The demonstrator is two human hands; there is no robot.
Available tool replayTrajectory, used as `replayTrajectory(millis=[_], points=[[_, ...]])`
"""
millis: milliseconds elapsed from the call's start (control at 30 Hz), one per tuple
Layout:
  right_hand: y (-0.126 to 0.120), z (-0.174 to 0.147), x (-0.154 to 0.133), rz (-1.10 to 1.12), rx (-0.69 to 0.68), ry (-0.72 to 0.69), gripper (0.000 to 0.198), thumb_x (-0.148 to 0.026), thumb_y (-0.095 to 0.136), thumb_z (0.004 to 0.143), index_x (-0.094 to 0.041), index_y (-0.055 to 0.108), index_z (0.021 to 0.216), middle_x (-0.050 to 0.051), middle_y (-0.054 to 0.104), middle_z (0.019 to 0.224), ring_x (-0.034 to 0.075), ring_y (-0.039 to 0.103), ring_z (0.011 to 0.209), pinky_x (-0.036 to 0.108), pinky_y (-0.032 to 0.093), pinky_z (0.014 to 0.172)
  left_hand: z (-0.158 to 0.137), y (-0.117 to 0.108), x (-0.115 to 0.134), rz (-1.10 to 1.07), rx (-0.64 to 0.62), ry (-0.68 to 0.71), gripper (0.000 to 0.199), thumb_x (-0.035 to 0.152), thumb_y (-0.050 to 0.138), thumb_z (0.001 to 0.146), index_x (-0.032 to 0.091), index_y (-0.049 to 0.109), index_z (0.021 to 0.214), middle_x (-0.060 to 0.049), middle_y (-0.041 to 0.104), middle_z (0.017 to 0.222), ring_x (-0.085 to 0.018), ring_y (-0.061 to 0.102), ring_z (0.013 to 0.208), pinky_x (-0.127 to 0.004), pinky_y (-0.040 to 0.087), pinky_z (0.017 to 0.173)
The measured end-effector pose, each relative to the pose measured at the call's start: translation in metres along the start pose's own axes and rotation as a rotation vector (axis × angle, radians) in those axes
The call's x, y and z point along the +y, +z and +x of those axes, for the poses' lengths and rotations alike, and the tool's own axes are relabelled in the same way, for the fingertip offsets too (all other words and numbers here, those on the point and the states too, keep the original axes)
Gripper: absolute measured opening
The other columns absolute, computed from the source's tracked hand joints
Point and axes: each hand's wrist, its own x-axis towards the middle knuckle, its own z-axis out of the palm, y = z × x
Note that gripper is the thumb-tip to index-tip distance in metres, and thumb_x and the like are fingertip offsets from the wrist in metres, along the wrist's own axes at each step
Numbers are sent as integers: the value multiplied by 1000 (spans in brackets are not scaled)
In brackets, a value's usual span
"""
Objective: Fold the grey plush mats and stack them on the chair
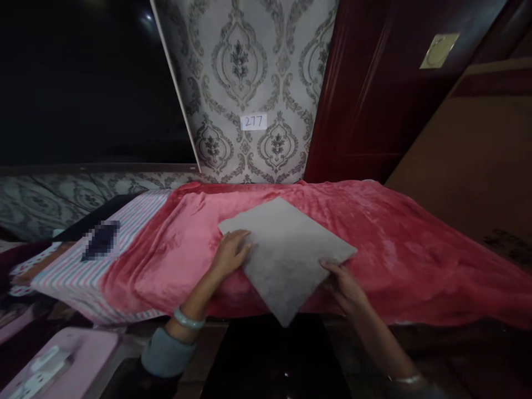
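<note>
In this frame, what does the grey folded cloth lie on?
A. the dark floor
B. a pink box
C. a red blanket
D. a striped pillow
C. The grey cloth lies flat on the red blanket, with the left hand pressing on its left edge and the right hand at its right edge; the striped bedding sits off to the left, apart from it.

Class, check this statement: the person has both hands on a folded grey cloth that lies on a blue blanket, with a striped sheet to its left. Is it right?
Not quite. The head view shows the blanket is red-pink, not blue. The rest stands: the left hand and the right hand both touch the folded grey cloth, and the striped sheet lies to its left.
</note>
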Motion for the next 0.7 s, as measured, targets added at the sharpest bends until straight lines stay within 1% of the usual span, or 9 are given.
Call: replayTrajectory(millis=[67,133,200,267,367,467,600,700], points=[[-23,-7,-2,-38,34,18,40,-24,82,53,-20,67,89,2,75,84,22,69,72,30,60,59,18,3,-4,16,-18,-32,46,32,55,90,18,61,133,-12,62,139,-26,56,130,-44,39,115],[-42,-14,-3,-97,43,36,38,-29,83,53,-20,67,86,5,75,83,26,71,76,34,60,61,38,8,-6,36,-55,-69,49,31,58,88,15,60,134,-14,62,139,-28,57,129,-41,40,113],[-57,-22,-4,-138,56,41,38,-34,85,52,-19,68,82,8,75,83,31,72,82,38,60,64,59,13,-6,34,-106,-128,50,30,59,87,13,59,134,-16,61,140,-29,56,130,-39,40,113],[-65,-28,-5,-138,87,47,40,-37,86,48,-18,69,80,11,76,85,34,72,88,40,61,71,77,20,-6,7,-162,-189,49,29,59,87,11,60,133,-17,61,139,-29,56,128,-38,41,111],[-70,-33,-6,-127,153,79,44,-38,89,41,-18,70,74,12,76,88,36,72,93,41,61,78,98,30,-9,-40,-219,-233,42,29,60,85,12,65,124,-15,67,131,-28,62,119,-35,46,103],[-70,-33,-3,-120,191,94,47,-38,91,37,-19,72,75,10,77,88,36,72,94,42,61,80,114,37,-13,-82,-244,-262,34,32,61,84,14,70,112,-12,72,118,-27,66,109,-34,50,94],[-70,-33,3,-102,208,106,52,-41,91,39,-20,74,84,10,77,91,36,70,101,43,60,82,126,39,-17,-164,-276,-301,30,36,63,82,12,71,98,-9,75,97,-24,69,90,-31,53,77],[-69,-35,4,-119,191,97,52,-46,91,42,-19,73,83,11,77,92,36,70,101,44,60,84,125,36,-18,-239,-285,-308,33,42,67,79,13,70,95,-7,75,89,-22,68,79,-29,52,68]])
